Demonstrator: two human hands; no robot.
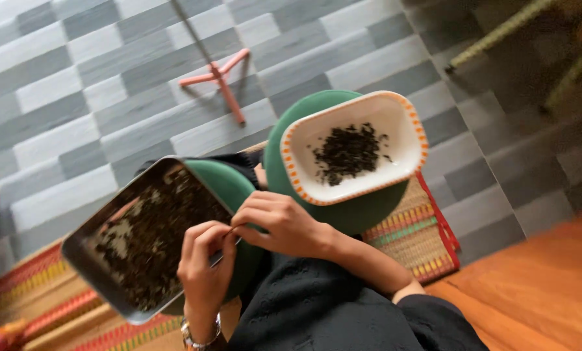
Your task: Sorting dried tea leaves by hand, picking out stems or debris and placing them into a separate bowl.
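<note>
Hands: our left hand [203,263] and right hand [279,221] meet in a narrow pinch on a thin stem, over the near edge of the metal tray [141,237].
Spill risk: we judge the tilted tray may shed dried leaves.
Bowl: white dish [353,146], beyond the tray.
Surface: woven mat [421,237] under the tray; grey tiled floor [76,91] beyond.
</note>
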